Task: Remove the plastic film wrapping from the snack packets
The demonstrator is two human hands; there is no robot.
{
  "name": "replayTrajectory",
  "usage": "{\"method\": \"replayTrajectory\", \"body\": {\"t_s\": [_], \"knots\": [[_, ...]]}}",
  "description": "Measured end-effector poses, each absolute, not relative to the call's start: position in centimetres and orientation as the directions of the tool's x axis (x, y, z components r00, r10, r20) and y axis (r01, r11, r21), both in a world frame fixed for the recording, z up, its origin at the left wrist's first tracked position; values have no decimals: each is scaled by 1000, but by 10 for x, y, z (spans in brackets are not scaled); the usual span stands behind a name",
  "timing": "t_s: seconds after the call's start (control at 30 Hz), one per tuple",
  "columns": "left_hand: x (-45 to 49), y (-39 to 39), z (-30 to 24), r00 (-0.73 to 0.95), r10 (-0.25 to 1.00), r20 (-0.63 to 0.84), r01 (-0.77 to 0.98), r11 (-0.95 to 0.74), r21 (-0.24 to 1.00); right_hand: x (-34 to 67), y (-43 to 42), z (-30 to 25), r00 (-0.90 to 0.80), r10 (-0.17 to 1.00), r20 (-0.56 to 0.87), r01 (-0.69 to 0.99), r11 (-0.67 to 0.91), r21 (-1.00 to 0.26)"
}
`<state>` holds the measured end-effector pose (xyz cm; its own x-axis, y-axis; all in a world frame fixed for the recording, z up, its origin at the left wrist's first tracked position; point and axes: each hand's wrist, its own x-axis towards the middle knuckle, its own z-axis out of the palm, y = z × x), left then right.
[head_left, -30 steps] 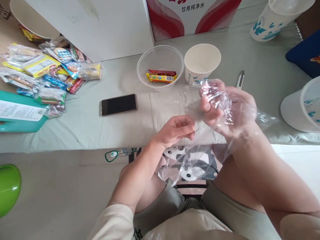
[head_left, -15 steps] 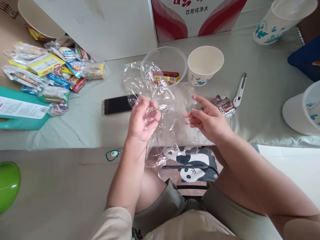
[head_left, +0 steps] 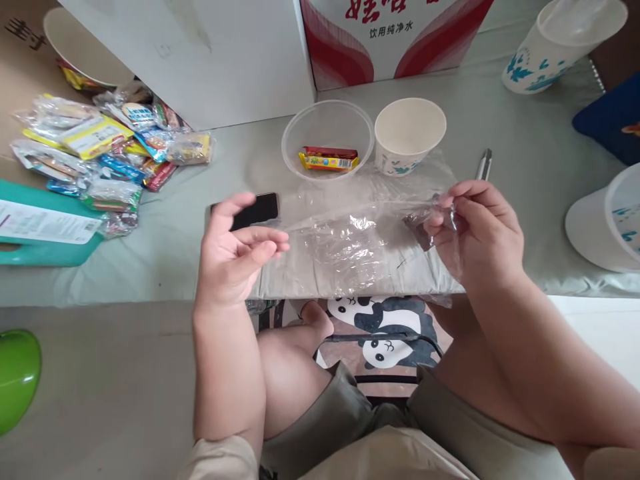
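Note:
A clear plastic bag (head_left: 356,241) is stretched flat between my two hands, just above the table's front edge. My left hand (head_left: 235,250) pinches its left end with fingers pressed together. My right hand (head_left: 477,230) grips the right end, fingers curled. Behind the bag a clear plastic bowl (head_left: 327,127) holds two snack bars (head_left: 329,157). A white paper bowl (head_left: 409,133) stands to the right of it. A black phone (head_left: 254,209) lies partly behind my left hand.
A pile of wrapped snacks (head_left: 105,160) lies at the left by a teal board (head_left: 37,233). A utility knife (head_left: 484,164) lies behind my right hand. Cardboard boxes (head_left: 390,33) stand at the back, paper tubs (head_left: 607,217) at the right, a green object (head_left: 17,373) at lower left.
The bag was crumpled in my left hand with my right hand free. Now both hands have moved apart and hold it pulled out flat and lower over the table.

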<state>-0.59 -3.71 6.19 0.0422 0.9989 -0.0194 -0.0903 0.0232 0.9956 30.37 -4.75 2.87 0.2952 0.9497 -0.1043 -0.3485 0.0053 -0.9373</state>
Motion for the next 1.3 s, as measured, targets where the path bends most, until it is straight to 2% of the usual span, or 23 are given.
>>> {"method": "replayTrajectory", "body": {"t_s": [0.13, 0.23, 0.3, 0.4, 0.47, 0.53, 0.6, 0.67, 0.73, 0.77, 0.8, 0.87, 0.9, 0.97, 1.03, 1.1, 1.13, 1.17, 1.23, 1.3], "knots": [[6, -41, 66, -71, 991, 113, 175, -99, 979, 310, -59, 32, 253, 967, 34, -214, 90, -973], [10, -38, 63, -155, 961, 227, 300, -173, 938, 318, -62, 28, 248, 952, 179, 58, 170, -984], [9, -36, 60, -180, 931, 316, 357, -238, 903, 325, -62, 24, 184, 944, 275, 321, 207, -924], [2, -35, 59, -179, 888, 423, 445, -310, 840, 334, -60, 23, 65, 897, 437, 612, 310, -727], [-4, -36, 63, -144, 848, 510, 488, -387, 782, 338, -62, 28, 34, 833, 552, 667, 393, -633], [-8, -39, 68, -82, 827, 557, 468, -461, 754, 337, -66, 36, 31, 801, 598, 628, 450, -635], [-7, -42, 74, -13, 842, 539, 329, -505, 798, 331, -69, 43, 38, 850, 526, 441, 458, -772], [-2, -42, 78, 21, 883, 468, 93, -468, 879, 323, -69, 47, 59, 935, 349, 128, 339, -932], [5, -39, 77, 23, 951, 309, -77, -306, 949, 320, -65, 47, 84, 985, 150, -127, 160, -979], [9, -36, 75, 5, 981, 195, -104, -194, 976, 321, -62, 46, 94, 994, 55, -182, 72, -981], [11, -33, 71, -20, 997, 77, -104, -79, 991, 326, -59, 45, 72, 997, -26, -175, -13, -985], [13, -26, 63, -52, 993, -104, -73, 100, 992, 345, -57, 45, -93, 987, -133, -13, -135, -991], [12, -23, 58, -31, 987, -158, -67, 155, 986, 355, -57, 46, -228, 959, -167, 130, -140, -982], [9, -19, 50, 117, 961, -249, -62, 257, 964, 371, -59, 50, -392, 908, -149, 343, -6, -939], [9, -17, 44, 317, 900, -299, -55, 332, 942, 369, -61, 52, -377, 925, -48, 308, 76, -948], [14, -16, 41, 455, 833, -314, -41, 372, 927, 346, -62, 47, -348, 936, 42, 85, 76, -993], [18, -16, 40, 501, 805, -318, -30, 384, 923, 330, -62, 42, -401, 916, 28, 18, 39, -999], [21, -15, 40, 531, 783, -325, -17, 393, 919, 313, -61, 36, -501, 865, -22, 11, -19, -1000], [27, -12, 38, 558, 758, -338, -6, 411, 911, 283, -60, 25, -703, 679, -213, 120, -181, -976], [30, -8, 33, 524, 793, -312, -86, 414, 906, 267, -59, 16, -718, 610, -336, 195, -286, -938]]}}
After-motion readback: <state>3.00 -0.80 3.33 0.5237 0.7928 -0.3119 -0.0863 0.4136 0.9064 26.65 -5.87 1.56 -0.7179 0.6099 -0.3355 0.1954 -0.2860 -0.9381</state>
